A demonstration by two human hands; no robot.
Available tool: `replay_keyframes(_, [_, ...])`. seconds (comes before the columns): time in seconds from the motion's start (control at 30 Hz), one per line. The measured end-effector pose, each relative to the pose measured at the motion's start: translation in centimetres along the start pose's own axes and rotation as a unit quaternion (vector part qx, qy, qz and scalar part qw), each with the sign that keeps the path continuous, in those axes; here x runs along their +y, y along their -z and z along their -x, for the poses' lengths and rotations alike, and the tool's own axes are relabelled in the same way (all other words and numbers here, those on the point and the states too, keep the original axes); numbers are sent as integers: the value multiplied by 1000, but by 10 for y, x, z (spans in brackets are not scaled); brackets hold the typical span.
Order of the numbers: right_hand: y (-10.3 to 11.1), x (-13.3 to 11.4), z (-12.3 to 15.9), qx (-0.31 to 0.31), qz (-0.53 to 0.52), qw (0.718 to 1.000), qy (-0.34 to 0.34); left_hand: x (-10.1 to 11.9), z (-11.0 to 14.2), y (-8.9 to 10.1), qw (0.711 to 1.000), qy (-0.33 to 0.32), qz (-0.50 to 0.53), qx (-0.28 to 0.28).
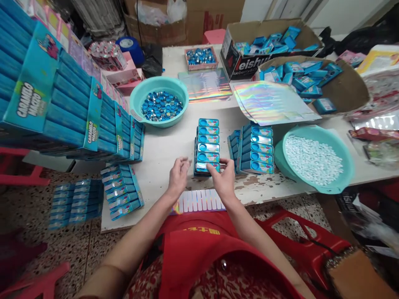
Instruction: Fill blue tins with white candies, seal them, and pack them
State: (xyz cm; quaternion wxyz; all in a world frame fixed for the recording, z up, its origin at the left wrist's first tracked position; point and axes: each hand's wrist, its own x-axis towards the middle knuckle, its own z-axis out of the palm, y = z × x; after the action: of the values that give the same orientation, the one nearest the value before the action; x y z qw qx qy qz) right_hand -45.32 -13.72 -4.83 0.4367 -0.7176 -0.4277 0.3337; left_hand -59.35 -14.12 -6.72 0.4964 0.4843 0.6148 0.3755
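The right hand (pixel 223 179) touches the nearest end of a row of blue boxes (pixel 208 139) on the desk (pixel 165 147); the left hand (pixel 178 176) is just beside it, fingers bent, holding nothing visible. A strip sheet (pixel 199 201) lies at the near edge. A left basin (pixel 136 104) contains blue caps (pixel 162 106), a right basin (pixel 347 168) white tablets (pixel 313 160).

you see "caramelo macizo" on the blue display boxes (pixel 71 104) and the small packs (pixel 208 148), "eishu" and "lueberry" on the carton (pixel 238 62).
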Motion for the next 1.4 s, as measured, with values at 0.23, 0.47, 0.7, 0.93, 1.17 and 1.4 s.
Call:
replay_keyframes(0.23, [4,3,0,7,-43,999,24,-31,19,10,984,-22,-154,-86])
replay_keyframes(0.47, [13,25,59,-147,10,966,214,-100,29,79,943,274,-41,-185])
replay_keyframes(0.7, [-61,67,71,-473,274,809,216,-98,47,69,946,313,10,-81])
replay_keyframes(0.93, [-66,66,76,-517,319,741,285,-98,49,66,941,335,1,-44])
replay_keyframes(1.17, [-62,50,71,-452,229,838,202,-103,44,61,950,309,-39,-26])
replay_keyframes(1.4, [-11,-12,60,-321,-19,946,50,-59,46,66,992,123,1,37])
